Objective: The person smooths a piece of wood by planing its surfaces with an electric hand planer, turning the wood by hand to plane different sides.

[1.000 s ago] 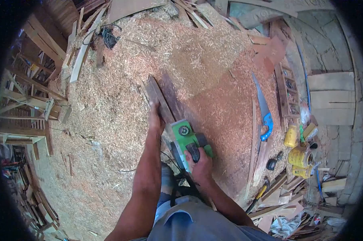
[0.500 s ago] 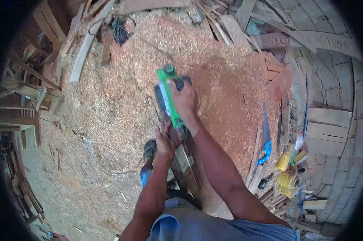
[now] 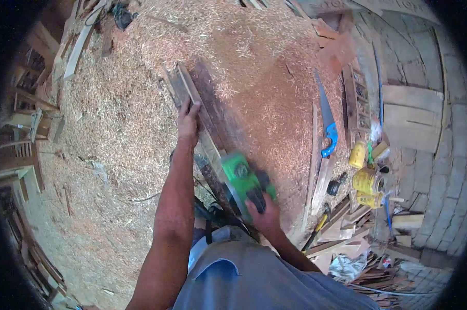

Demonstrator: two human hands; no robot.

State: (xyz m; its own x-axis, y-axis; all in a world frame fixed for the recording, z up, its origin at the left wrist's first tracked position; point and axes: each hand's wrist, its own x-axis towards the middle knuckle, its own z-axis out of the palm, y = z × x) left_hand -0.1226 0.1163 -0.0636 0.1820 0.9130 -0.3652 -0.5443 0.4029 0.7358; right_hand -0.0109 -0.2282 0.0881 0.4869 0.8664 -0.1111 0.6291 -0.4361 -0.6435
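A green power planer (image 3: 241, 177) sits on the near end of a long wooden piece (image 3: 206, 135). My right hand (image 3: 264, 213) is wrapped round its black rear handle. Farther up the same wood, my left hand (image 3: 188, 120) grips the piece near its far end, thumb and fingers on its edge. The wood lies slanted over a darker, wider board (image 3: 212, 98). The planer is slightly blurred, and its underside is hidden.
Wood shavings (image 3: 125, 119) cover the ground. To the right lie a blue-handled saw (image 3: 328, 121), yellow containers (image 3: 366, 181), a yellow-and-black tool (image 3: 318, 226) and scrap wood (image 3: 342, 230). A pale plank (image 3: 83, 44) lies at the upper left.
Since half a second ago, the planer and my right hand have come back from the far end towards my body. My left hand has moved forward along the wood and now grips it.
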